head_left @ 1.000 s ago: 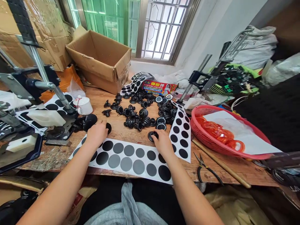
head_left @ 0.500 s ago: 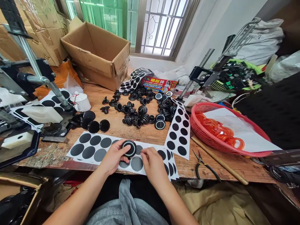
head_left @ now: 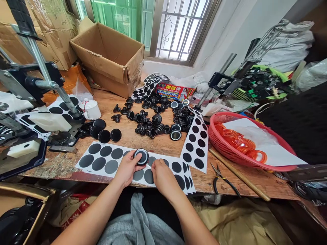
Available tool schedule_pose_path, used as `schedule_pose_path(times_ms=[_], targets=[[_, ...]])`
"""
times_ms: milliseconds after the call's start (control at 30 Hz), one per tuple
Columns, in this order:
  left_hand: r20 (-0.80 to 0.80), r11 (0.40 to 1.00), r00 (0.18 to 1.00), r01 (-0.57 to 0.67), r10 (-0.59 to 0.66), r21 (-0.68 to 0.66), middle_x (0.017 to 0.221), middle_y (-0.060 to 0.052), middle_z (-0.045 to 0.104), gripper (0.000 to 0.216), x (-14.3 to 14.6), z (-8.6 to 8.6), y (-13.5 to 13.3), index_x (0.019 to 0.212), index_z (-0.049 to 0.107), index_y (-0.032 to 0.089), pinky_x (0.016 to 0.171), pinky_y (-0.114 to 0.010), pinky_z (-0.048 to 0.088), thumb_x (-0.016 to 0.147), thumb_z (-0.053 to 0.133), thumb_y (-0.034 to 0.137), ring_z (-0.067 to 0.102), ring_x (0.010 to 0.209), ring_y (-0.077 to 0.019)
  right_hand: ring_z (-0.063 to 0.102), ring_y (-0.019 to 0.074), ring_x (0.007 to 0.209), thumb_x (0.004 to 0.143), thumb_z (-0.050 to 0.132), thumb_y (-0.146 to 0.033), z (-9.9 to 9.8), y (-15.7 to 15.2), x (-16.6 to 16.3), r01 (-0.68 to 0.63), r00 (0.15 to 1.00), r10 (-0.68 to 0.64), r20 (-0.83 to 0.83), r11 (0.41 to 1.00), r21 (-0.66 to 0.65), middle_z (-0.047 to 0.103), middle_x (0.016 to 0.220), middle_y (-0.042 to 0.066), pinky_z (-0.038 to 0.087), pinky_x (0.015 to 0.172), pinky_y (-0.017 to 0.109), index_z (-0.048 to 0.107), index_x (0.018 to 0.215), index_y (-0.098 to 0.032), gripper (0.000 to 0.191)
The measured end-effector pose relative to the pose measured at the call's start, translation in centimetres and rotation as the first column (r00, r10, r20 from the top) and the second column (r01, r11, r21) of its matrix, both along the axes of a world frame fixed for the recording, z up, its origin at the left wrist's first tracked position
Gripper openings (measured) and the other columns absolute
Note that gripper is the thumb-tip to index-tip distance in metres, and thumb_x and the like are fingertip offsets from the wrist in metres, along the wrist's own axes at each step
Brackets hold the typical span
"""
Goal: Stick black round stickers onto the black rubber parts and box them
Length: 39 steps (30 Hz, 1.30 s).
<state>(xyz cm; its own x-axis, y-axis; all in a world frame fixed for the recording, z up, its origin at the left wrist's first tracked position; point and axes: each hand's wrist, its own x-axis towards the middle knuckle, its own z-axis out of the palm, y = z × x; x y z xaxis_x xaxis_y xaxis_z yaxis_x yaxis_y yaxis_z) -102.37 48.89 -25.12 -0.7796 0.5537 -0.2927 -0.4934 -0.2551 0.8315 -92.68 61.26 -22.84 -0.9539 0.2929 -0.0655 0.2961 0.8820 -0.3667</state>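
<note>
My left hand [head_left: 129, 168] grips a round black knob-like part [head_left: 141, 157], its flat face with a pale ring turned up and the thumb resting on that face. Just to the right, my right hand [head_left: 163, 175] is closed in a pinch over a white sheet of round black stickers [head_left: 100, 172]. Whatever the right fingertips hold, if anything, is too small to make out. The sheet lies along the table's front edge, with more sheets beneath its right end. Beyond my hands are a heap of similar black parts [head_left: 156, 119] and several with plain black faces [head_left: 115, 135].
A second sticker sheet [head_left: 193, 144] lies at an angle beside a red basket [head_left: 214, 136] holding orange rings. Pliers [head_left: 218, 175] and a wooden stick [head_left: 240, 175] are at the right. Press-like metal stands [head_left: 43, 81] and a white mug [head_left: 91, 109] stand left; a cardboard box [head_left: 109, 68] stands behind.
The right fingertips have moved slightly up and left, nearer the black part. My left hand keeps its hold. The whole view has shifted slightly.
</note>
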Motion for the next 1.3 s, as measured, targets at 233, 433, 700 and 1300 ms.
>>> schedule_pose_path(times_ms=[233,433,700,1300], targets=[[0.011,1.0,1.0,-0.022,0.022,0.008,0.098,-0.009,0.071,0.036,0.1,0.1,0.1,0.099,0.063,0.015,0.074,-0.038,0.058,0.072,0.076,0.037,0.07,0.081,-0.0209,0.057,0.0232,0.084,0.087,0.041,-0.005,0.1,-0.4,0.9,-0.052,0.996,0.05,-0.071,0.998,-0.026,0.058,0.095,0.011,0.046,0.076,0.036,0.055,0.089,-0.017,0.019],[0.014,1.0,1.0,-0.025,0.025,0.003,0.094,-0.009,0.071,0.035,0.1,0.3,0.0,0.097,0.064,0.016,0.073,-0.036,0.058,0.072,0.076,0.037,0.07,0.08,-0.0207,0.057,0.0238,0.095,0.086,0.051,-0.011,-0.5,0.0,2.1,-0.075,0.981,0.035,-0.189,0.974,-0.213,0.058,0.1,0.01,0.046,0.085,0.037,0.058,0.102,-0.018,0.019],[0.016,1.0,1.0,-0.024,0.024,0.016,0.093,-0.009,0.072,0.036,0.0,0.2,0.0,0.097,0.064,0.016,0.073,-0.036,0.058,0.071,0.077,0.037,0.07,0.079,-0.021,0.058,0.0248,0.105,0.068,0.076,-0.047,1.6,3.9,4.0,-0.182,0.981,0.039,-0.192,0.546,-0.818,0.063,0.109,0.007,0.041,0.095,0.04,0.064,0.07,-0.02,0.03],[-0.022,0.972,0.988,0.154,-0.153,0.178,0.12,-0.008,0.066,0.049,4.6,6.0,-0.9,0.117,0.066,0.021,0.086,-0.033,0.051,0.07,0.059,0.009,0.06,0.103,-0.0225,0.062,0.0202,0.09,0.07,0.075,-0.036,5.3,-0.1,2.0,-0.022,0.864,-0.504,-0.014,-0.012,-1.0,0.073,0.094,0.007,0.046,0.08,0.031,0.07,0.067,-0.019,0.018]])
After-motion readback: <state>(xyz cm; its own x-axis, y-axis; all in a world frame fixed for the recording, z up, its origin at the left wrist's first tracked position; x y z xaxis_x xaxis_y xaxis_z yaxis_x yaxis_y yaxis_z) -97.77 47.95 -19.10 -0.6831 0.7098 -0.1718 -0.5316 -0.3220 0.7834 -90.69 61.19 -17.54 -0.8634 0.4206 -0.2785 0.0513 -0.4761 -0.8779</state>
